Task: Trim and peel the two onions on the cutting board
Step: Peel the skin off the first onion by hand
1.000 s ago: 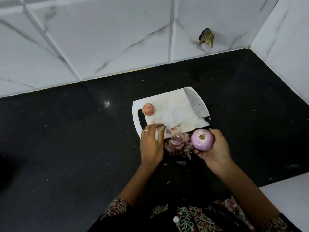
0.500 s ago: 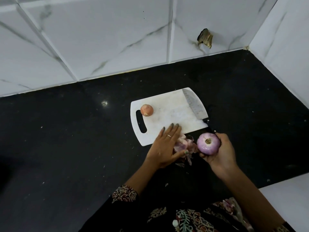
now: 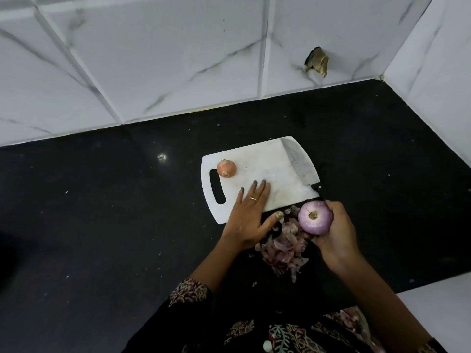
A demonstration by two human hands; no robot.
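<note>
A white cutting board (image 3: pixel 270 161) lies on the black counter. A small unpeeled orange-brown onion (image 3: pixel 226 168) sits near the board's handle slot. My right hand (image 3: pixel 336 233) grips a peeled purple onion (image 3: pixel 315 217) just off the board's near right corner. My left hand (image 3: pixel 248 215) lies flat with straight fingers on the board's near edge, thumb beside the peels. A knife (image 3: pixel 299 161) rests along the board's right side, its blade on the board and its black handle toward me.
A heap of purple onion skins (image 3: pixel 283 247) lies on the black counter (image 3: pixel 102 212) just in front of the board, between my hands. White marble-look wall tiles (image 3: pixel 178 59) close off the back and right. A white surface (image 3: pixel 443 314) sits at the lower right.
My left hand has swept from the board's near edge toward me and now lies flat on the board. The peels have shifted off the board onto the counter. The peeled onion stays in my right hand.
</note>
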